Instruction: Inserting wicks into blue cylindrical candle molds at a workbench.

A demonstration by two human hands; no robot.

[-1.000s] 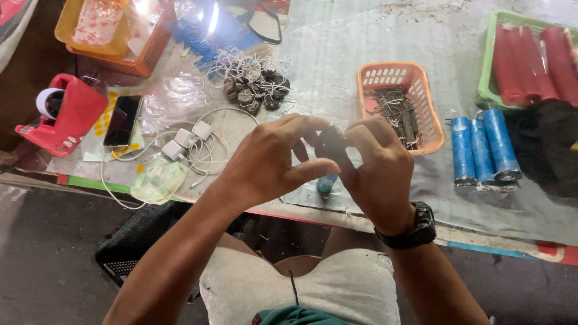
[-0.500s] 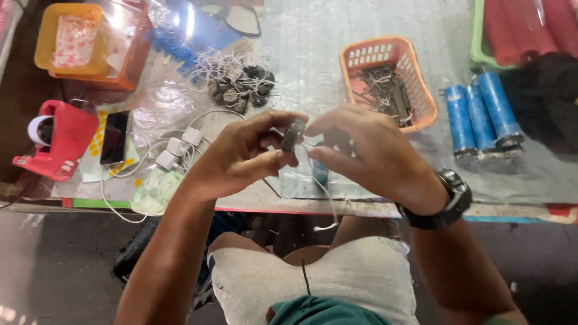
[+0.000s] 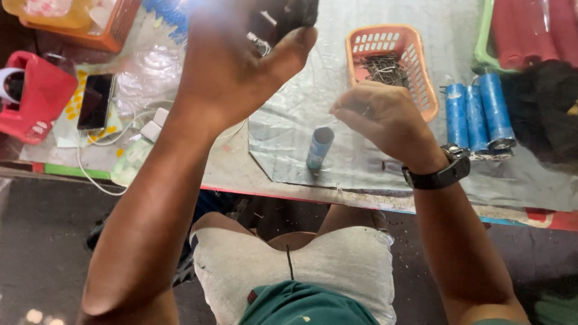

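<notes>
Raised since before, left hand [image 3: 241, 66] pinches a dark part [image 3: 298, 12]; right hand [image 3: 379, 117], fingers curled shut, sits nearer the upright blue tube [image 3: 319, 147], just right of it.

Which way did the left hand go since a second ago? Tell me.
Yes: the left hand rose and moved away from the body, from level with the orange plastic basket's near rim to its far end.

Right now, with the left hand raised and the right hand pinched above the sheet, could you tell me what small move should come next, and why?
Probably bring the left hand with its dark piece back down toward the right hand; they are apart.
</notes>
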